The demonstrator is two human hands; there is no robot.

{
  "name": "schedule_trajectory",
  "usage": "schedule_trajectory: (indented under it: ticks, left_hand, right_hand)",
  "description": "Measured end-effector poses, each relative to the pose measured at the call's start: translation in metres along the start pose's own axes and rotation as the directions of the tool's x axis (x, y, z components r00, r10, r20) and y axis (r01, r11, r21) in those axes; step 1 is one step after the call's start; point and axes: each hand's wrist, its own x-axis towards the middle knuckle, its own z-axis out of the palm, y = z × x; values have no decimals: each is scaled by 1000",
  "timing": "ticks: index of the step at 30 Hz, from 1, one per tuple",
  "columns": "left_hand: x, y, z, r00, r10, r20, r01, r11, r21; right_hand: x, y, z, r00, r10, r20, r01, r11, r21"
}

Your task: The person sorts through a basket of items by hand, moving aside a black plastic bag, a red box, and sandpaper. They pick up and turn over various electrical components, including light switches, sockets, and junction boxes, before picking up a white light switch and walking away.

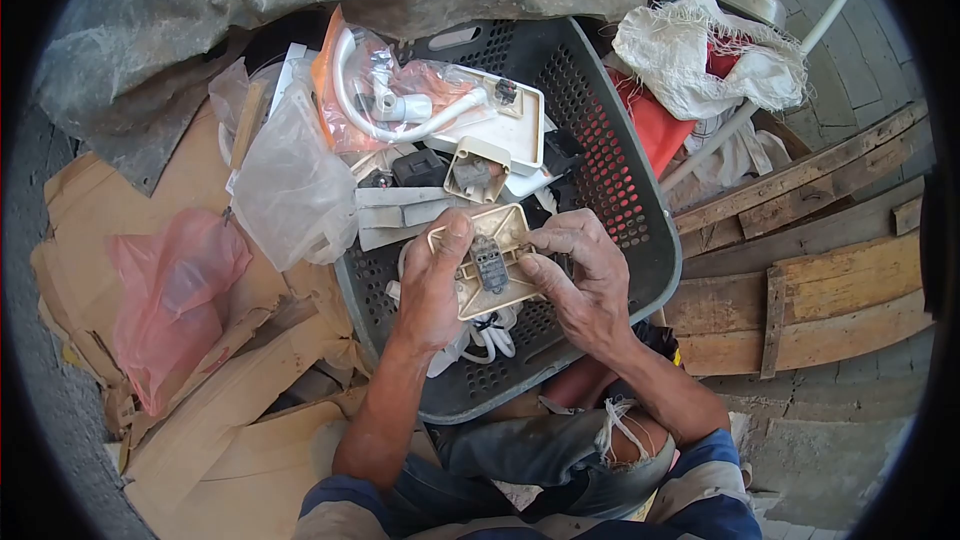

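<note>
A cream plastic plate [512, 294] with a dark grey module [490, 265] at its centre is held up over a black perforated basket [668, 240]. My left hand [436, 285] grips the plate's left edge, thumb on its face. At the right edge, the thumb and index finger of my right hand [580, 280] are pinched together; whatever is between them is too small to name. Just above the plate, a cream box [478, 170] lies in the basket beside grey strips [400, 215]. White cables [492, 340] show below the plate.
A bagged white hose [345, 70] and a white tray [515, 130] lie in the basket. Clear plastic [290, 180], a pink bag [175, 290] and cardboard [250, 470] are on the left. On the right are a white sack [690, 50], a pale pipe [715, 135] and wooden boards [840, 280].
</note>
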Motion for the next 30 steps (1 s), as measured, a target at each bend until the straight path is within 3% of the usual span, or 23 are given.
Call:
schedule_trajectory:
  ticks: [2,5,7,11,17,19,23,26,27,28,29,30]
  left_hand:
    - [0,2,0,999,20,29,-20,1000,22]
    - [-1,5,-2,999,12,36,-15,998,56]
    - [0,2,-4,995,94,46,-103,956,273]
    - [-1,2,0,991,129,35,-134,946,295]
    - [2,-6,-1,954,296,47,-296,904,308]
    - [1,-8,4,940,310,140,-325,940,103]
    - [1,-9,9,946,248,211,-246,969,-34]
    - [-6,-1,20,952,183,248,-158,981,-117]
    - [-7,3,19,950,185,253,-158,980,-120]
    - [-8,7,18,945,189,268,-227,966,121]
    - [-8,9,17,940,191,283,-288,889,355]
    - [-9,4,16,960,179,216,-253,886,390]
  right_hand:
    - [2,-1,-1,999,47,3,-47,998,37]
    - [3,-4,-2,1000,-6,14,6,1000,10]
    - [4,-5,-3,995,-96,37,98,994,-53]
    - [4,-6,-4,989,-144,19,145,986,-84]
    - [6,-12,-4,979,-173,105,188,969,-159]
    - [7,-9,-2,980,-186,71,193,975,-108]
    - [8,-9,1,979,-195,52,201,966,-160]
    - [4,3,2,985,-145,94,153,985,-85]
    - [0,6,6,987,101,129,-138,935,328]
    - [-3,9,8,919,298,258,-393,644,656]
    - [-3,12,8,922,293,255,-387,647,657]
    - [-4,15,9,877,332,349,-467,412,782]
